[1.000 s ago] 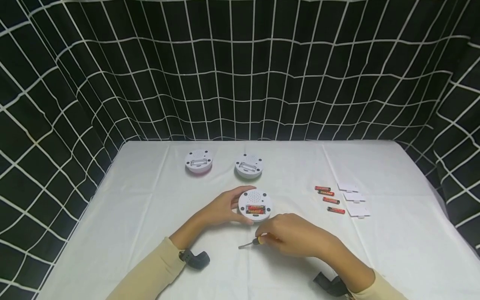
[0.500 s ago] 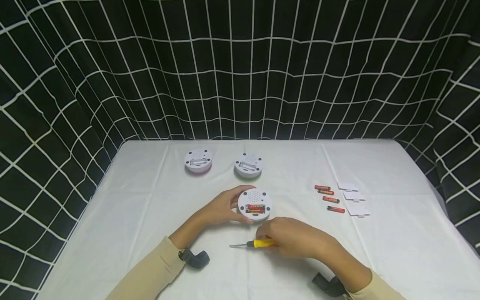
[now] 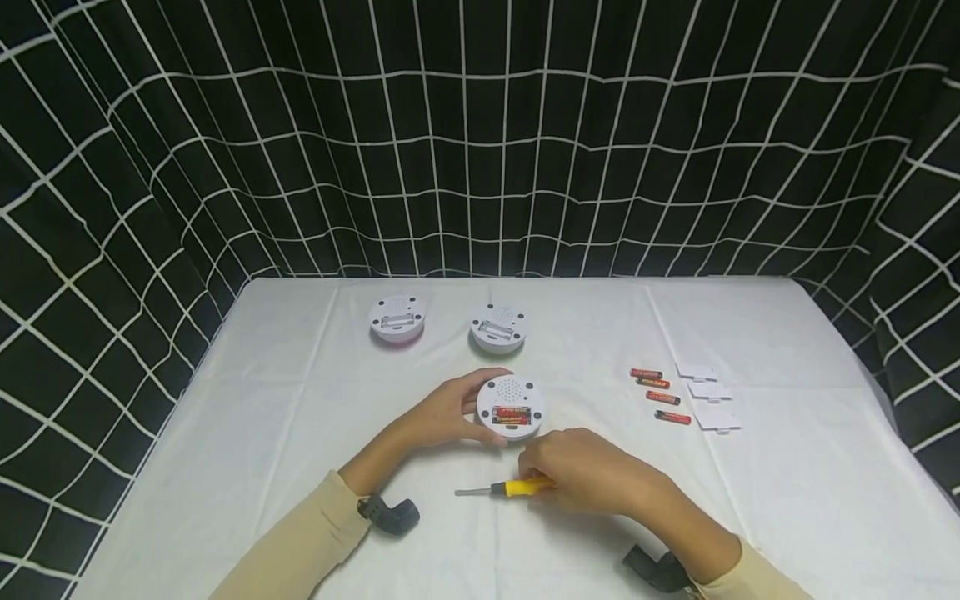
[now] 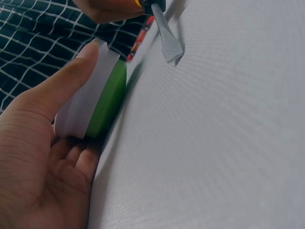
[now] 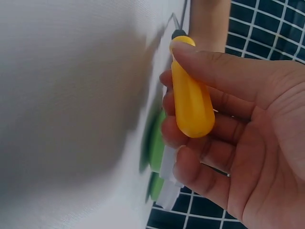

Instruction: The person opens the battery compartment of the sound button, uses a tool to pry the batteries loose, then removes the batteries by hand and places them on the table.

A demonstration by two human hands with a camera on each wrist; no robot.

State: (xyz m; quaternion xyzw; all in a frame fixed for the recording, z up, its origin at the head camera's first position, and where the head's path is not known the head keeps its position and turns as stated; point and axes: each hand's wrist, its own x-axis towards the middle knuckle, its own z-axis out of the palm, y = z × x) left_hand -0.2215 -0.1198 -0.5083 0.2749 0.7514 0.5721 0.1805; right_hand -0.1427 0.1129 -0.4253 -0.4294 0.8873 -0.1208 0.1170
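Note:
My left hand [image 3: 446, 414] grips a round white device [image 3: 509, 389] from its left side, thumb near the front rim. The device lies with its perforated face and rubber feet up, and two red batteries [image 3: 512, 415] fill its uncovered compartment. Its green lower part [image 4: 107, 102] shows in the left wrist view, close to the cloth. In front of the device, my right hand [image 3: 592, 473] holds a screwdriver [image 3: 517, 487] low over the table, its flat tip pointing left. The right wrist view shows my thumb lying along the yellow handle [image 5: 193, 105], with fingers curled behind it.
Two similar devices, one at the left [image 3: 397, 319] and one in the middle [image 3: 498, 330], stand farther back with bare battery compartments. Several loose red batteries [image 3: 663, 398] lie at the right beside white battery covers [image 3: 717, 417]. A grid-patterned black curtain [image 3: 480, 167] hangs behind the table.
The screwdriver has turned in my right hand: its tip now points straight left and reaches farther left, and the yellow handle shows. My left hand and the device stay in place.

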